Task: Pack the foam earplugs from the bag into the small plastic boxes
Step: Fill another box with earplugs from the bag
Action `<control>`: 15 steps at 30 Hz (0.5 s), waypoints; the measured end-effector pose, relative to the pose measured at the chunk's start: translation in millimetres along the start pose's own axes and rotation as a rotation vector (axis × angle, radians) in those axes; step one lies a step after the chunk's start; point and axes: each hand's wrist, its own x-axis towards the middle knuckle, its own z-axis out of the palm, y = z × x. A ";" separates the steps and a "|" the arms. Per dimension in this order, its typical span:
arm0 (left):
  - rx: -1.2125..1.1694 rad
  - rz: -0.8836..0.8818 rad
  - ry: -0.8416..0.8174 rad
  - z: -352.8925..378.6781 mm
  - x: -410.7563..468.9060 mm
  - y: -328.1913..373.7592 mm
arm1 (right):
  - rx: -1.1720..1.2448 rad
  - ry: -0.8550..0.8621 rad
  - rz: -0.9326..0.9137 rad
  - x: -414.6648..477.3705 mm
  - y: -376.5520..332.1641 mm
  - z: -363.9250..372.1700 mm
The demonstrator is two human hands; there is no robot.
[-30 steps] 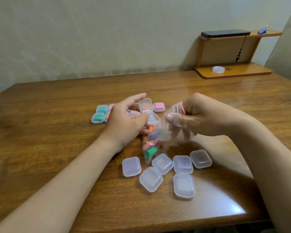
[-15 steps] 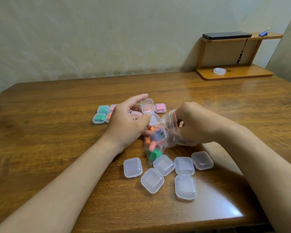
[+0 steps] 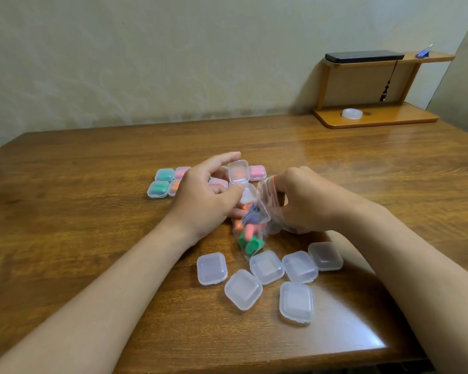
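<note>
Filling step. The clear zip-top plastic bag of coloured foam earplugs [image 3: 250,233] rests on the wooden tabletop [image 3: 92,225], its mouth pinched in the fingers of the right hand [image 3: 305,203]. An open small clear plastic box [image 3: 238,172] is held by the left hand [image 3: 200,198] — next, judged likely, an earplug is to be drawn out and dropped in.

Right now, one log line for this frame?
left hand: holds open box | right hand: grips earplug bag mouth | empty boxes: closed, near | filled boxes: behind left hand
</note>
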 end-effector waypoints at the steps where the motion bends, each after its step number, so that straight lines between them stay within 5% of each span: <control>1: 0.006 -0.003 0.003 0.3 0.0 -0.5 | -0.002 -0.006 -0.002 0.6 0.2 0.7; 15: 0.078 0.017 -0.005 -0.3 -3.8 5.0 | 0.072 -0.012 -0.063 -13.1 9.6 -25.9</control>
